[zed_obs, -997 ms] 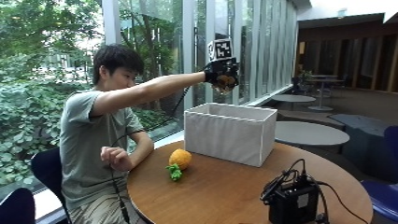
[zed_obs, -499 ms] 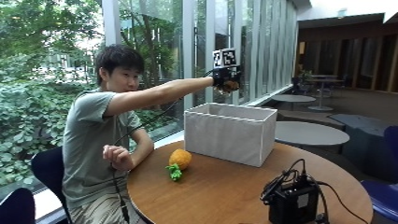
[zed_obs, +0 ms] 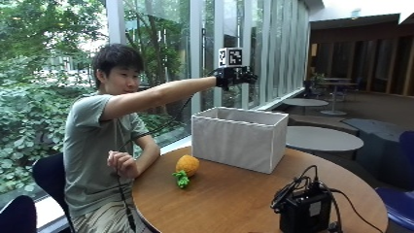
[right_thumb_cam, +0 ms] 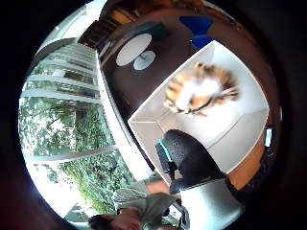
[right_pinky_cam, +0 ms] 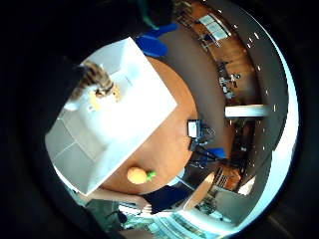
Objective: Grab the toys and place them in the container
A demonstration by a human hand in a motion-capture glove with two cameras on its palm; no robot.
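Note:
In the outside view my gloved right hand (zed_obs: 236, 76) is held high over the white fabric container (zed_obs: 239, 141), fingers spread and nothing in them. The thumb side palm view shows a striped tiger toy (right_thumb_cam: 199, 93), blurred, below the palm and inside the container's walls (right_thumb_cam: 240, 139), with a gloved finger (right_thumb_cam: 192, 160) beside it. The little finger side palm view shows the same toy (right_pinky_cam: 102, 84) over the container's floor (right_pinky_cam: 124, 124). An orange toy fruit with green leaves (zed_obs: 186, 167) lies on the round wooden table (zed_obs: 226, 199) beside the container, also seen from the palm (right_pinky_cam: 138, 175).
A black device with cables (zed_obs: 304, 208) stands near the table's front edge. The person's bare left hand (zed_obs: 121, 164) is held at the chest by the table's rim. Windows run behind the container; other tables stand further back.
The hand gripped a brownish toy above the container in the earlier frames. Now its fingers are spread and the toy is below it, in the container.

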